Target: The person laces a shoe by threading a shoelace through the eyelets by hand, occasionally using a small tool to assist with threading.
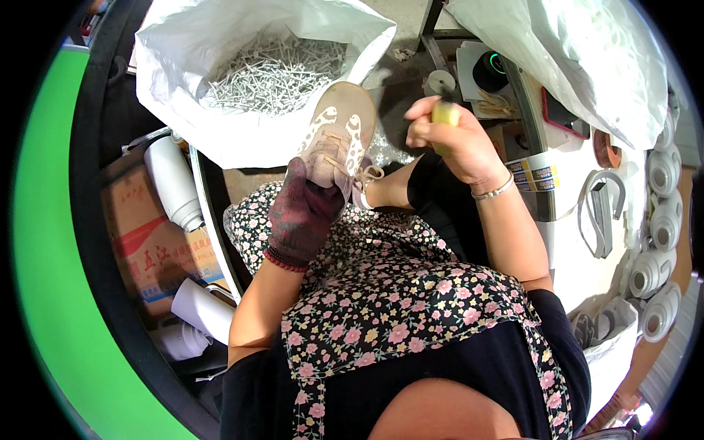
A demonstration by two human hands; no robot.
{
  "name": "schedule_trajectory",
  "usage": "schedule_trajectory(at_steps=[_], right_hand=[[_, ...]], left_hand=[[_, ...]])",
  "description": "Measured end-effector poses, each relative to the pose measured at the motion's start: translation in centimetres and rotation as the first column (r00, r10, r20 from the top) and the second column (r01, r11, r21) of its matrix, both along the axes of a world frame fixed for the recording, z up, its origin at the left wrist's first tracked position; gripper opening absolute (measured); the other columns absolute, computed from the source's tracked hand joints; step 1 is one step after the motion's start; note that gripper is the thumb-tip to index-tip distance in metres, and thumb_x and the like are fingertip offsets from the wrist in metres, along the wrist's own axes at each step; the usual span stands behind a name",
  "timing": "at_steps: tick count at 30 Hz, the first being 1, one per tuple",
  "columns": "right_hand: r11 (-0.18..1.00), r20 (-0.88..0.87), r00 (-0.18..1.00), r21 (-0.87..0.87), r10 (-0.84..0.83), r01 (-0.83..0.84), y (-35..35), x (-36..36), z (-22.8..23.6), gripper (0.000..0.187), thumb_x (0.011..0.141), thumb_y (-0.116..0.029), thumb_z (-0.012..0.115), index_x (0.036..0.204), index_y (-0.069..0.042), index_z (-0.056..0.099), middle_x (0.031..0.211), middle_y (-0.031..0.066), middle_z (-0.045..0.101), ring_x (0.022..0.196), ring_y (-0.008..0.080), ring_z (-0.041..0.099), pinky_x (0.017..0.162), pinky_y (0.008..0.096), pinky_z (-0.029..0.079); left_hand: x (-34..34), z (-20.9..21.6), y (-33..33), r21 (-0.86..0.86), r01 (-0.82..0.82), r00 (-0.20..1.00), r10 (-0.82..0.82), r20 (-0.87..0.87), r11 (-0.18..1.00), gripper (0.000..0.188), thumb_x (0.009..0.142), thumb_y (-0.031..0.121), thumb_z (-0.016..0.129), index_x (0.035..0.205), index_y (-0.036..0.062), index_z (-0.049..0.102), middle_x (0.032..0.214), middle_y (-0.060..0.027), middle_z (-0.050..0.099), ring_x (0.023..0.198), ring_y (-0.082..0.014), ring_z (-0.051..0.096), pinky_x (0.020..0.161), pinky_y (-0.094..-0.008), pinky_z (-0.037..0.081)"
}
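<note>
My left hand (pixel 306 209), in a dark red and black knitted glove, is closed in front of the laced shoe (pixel 339 136). Its thumb points up, and what the curled fingers hold, if anything, is hidden. The beige shoe with white spotted panels is on my foot, its sole edge overlapping the rim of a white sack (pixel 169 81). To the right, my bare right hand (pixel 456 139) is raised and closed round a short yellow tool handle (pixel 444 114) with a dark end. Motion blurs this tool, so its exact kind does not show.
Loose metal screws or nails (pixel 275 77) fill the sack. White cylindrical housings (pixel 174 183) lie on a cardboard box (pixel 158 242) at left. On the right stand a white table (pixel 572 242), a red-edged phone (pixel 565 114), a grey strap (pixel 601 213), another plastic bag (pixel 579 59) and several round white parts (pixel 653 271).
</note>
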State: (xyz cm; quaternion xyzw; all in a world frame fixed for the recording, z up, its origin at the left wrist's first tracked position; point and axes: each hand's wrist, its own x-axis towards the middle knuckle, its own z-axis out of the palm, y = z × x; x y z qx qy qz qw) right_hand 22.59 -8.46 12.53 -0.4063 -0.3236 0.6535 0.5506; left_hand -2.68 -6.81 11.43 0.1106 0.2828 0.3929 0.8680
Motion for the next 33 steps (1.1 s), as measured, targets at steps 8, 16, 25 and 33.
schedule_trajectory(at_steps=[8,16,25,33], right_hand=[[0.970,0.671,0.726,0.242,-0.151,-0.022,0.0,-5.1,-1.5,0.011,0.080,-0.008,0.070,0.087,-0.002,0.064,0.082,0.0057,0.063,0.077,0.0143,0.059,0.070,0.0293,0.048],[0.987,0.302,0.940,-0.044,0.159,-0.153,0.2,-6.6,-2.1,0.015,0.082,-0.013,0.071,0.077,-0.005,0.059,0.067,-0.0045,0.052,0.062,0.0063,0.046,0.059,0.0247,0.041],[0.982,-0.038,0.984,0.084,0.172,-0.169,-1.0,-6.0,-3.9,0.010,0.083,-0.007,0.066,0.084,-0.007,0.056,0.092,0.0008,0.053,0.079,0.0080,0.050,0.074,0.0236,0.041],[0.971,0.683,0.694,0.212,-0.228,0.110,-3.2,-4.6,-1.3,0.036,0.080,-0.027,0.070,0.105,-0.005,0.057,0.092,0.0131,0.065,0.082,0.0275,0.065,0.075,0.0349,0.051]], left_hand=[[0.0,-0.5,-0.4,-0.112,0.031,0.993,-0.018,0.120,0.993,0.052,0.099,0.038,0.044,0.134,0.0009,0.040,0.127,-0.0125,0.052,0.114,-0.0246,0.052,0.101,-0.0386,0.041],[1.3,0.5,-0.8,0.011,0.032,0.999,-0.032,0.003,0.999,0.041,0.103,0.028,0.033,0.131,-0.0007,0.043,0.125,-0.0119,0.054,0.114,-0.0216,0.053,0.101,-0.0311,0.040],[0.4,-1.8,-0.3,0.073,0.139,0.925,-0.103,-0.366,0.988,0.035,0.100,0.024,0.047,0.127,0.0019,0.046,0.112,-0.0083,0.059,0.088,-0.0117,0.058,0.071,-0.0218,0.052],[2.3,-1.5,-0.7,0.256,0.098,0.928,0.005,-0.374,0.962,0.040,0.100,0.030,0.045,0.129,0.0020,0.045,0.117,-0.0100,0.058,0.105,-0.0208,0.057,0.091,-0.0319,0.048]])
